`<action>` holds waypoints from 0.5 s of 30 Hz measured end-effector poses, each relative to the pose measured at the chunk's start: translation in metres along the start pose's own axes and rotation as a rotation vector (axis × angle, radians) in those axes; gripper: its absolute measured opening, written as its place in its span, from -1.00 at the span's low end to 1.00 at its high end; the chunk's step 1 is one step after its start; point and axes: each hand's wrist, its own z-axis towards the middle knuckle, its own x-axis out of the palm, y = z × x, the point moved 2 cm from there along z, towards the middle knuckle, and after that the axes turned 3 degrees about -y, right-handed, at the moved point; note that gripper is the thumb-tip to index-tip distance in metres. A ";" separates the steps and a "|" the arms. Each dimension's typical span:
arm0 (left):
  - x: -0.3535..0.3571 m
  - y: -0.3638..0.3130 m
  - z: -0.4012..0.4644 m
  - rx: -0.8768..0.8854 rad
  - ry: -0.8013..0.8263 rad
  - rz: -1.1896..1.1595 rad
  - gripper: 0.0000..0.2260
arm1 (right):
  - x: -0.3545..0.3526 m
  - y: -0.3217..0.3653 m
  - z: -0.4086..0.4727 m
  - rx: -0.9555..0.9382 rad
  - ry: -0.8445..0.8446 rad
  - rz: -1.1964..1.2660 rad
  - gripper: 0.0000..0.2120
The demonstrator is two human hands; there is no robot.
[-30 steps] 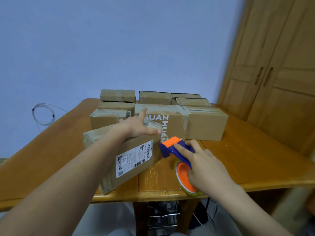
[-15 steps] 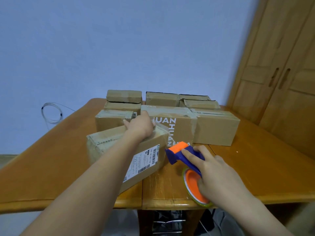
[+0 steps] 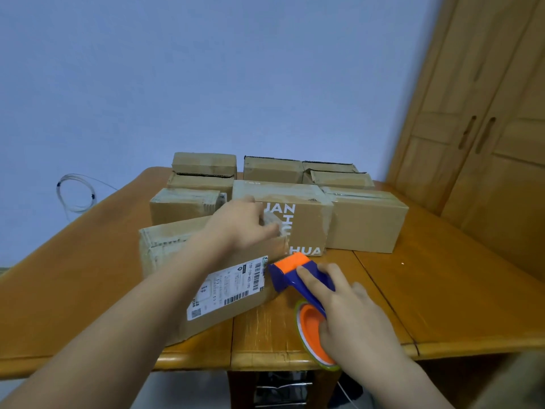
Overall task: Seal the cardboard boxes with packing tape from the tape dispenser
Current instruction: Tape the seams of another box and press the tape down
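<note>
Since the earlier frame, the left hand (image 3: 241, 224) has slid along the top of the nearest box (image 3: 188, 267) toward its right end, fingers fairly flat, smoothing tape. Just right of those fingertips, the tape dispenser (image 3: 298, 283) sits at the box's end, gripped by the right hand (image 3: 348, 314). Likely light, stiff cardboard: hold it from above. The dispenser is rigid; grip its handle.

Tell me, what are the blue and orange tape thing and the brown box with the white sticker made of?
Blue and orange tape dispenser: probably plastic, smooth, glossy and brightly coloured. Brown box with the white label: cardboard, matte, with creased edges and shiny clear tape.
</note>
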 end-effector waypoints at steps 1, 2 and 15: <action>0.000 -0.002 -0.004 0.012 0.026 0.020 -0.35 | 0.000 0.000 0.001 -0.002 0.000 0.010 -0.35; 0.001 -0.003 -0.008 0.013 0.060 0.043 -0.29 | 0.000 0.001 0.003 -0.006 -0.003 0.015 -0.36; 0.012 -0.010 -0.007 0.011 0.081 0.186 -0.48 | -0.036 0.011 0.033 -0.079 0.059 -0.161 -0.48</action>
